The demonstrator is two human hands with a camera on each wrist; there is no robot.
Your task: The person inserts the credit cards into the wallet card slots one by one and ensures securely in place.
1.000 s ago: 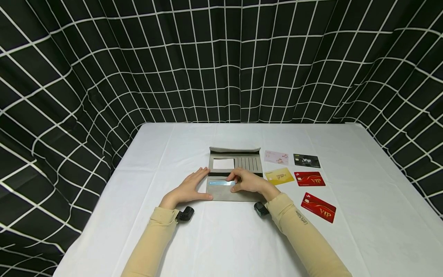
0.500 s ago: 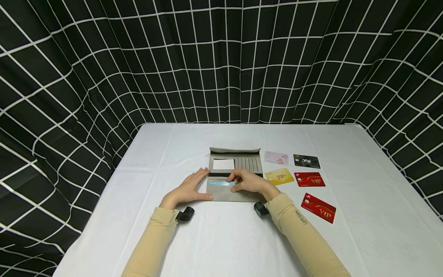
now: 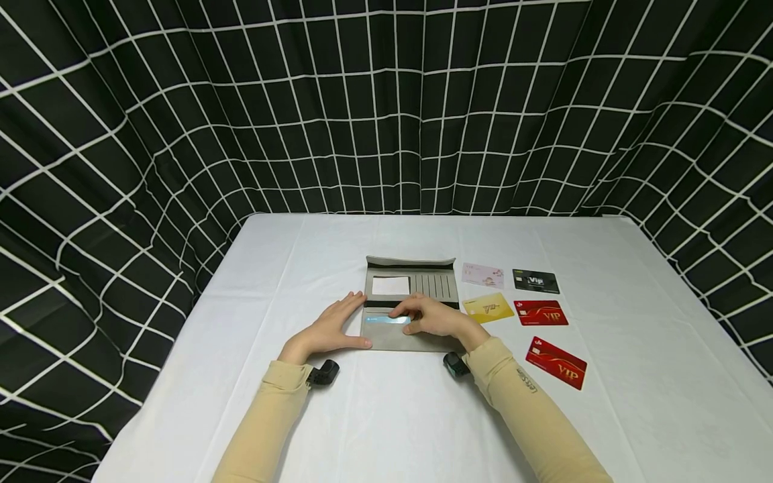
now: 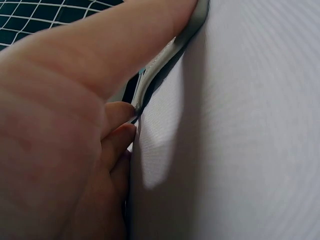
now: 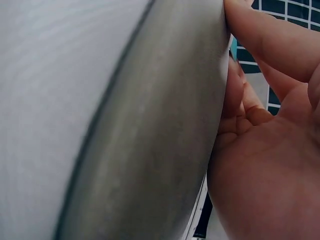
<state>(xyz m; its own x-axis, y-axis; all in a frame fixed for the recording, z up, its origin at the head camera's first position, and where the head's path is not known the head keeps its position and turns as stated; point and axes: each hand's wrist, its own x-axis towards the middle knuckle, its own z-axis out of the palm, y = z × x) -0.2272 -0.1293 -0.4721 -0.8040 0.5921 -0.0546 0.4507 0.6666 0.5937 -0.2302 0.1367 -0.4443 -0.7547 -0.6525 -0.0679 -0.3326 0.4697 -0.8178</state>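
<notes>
The grey wallet (image 3: 417, 341) lies unfolded, face up, on the white-covered table (image 3: 284, 268), in front of the person. A blue card (image 3: 382, 320) sits in its near half, below a dark band; only a narrow strip of the card shows above the pocket edge. The far half carries a white rectangle (image 3: 390, 286) on the left and a row of slits (image 3: 433, 286) on the right.

The left hand (image 3: 329, 330) is released, fingers extended and spread, fingertips at the wallet's left edge and thumb at its near left corner. The right hand (image 3: 433, 316) has bent fingers at the right end of the blue card, index finger on the strip's far side and thumb on the near side; whether they pinch the card cannot be told.

Five loose cards lie to the right of the wallet: a pale pink card (image 3: 482, 275), a black card (image 3: 535, 280), a yellow card (image 3: 488, 308) and two red cards (image 3: 556, 362), the nearer one tilted. A black curtain (image 3: 403, 151) with white grid lines hangs behind.
</notes>
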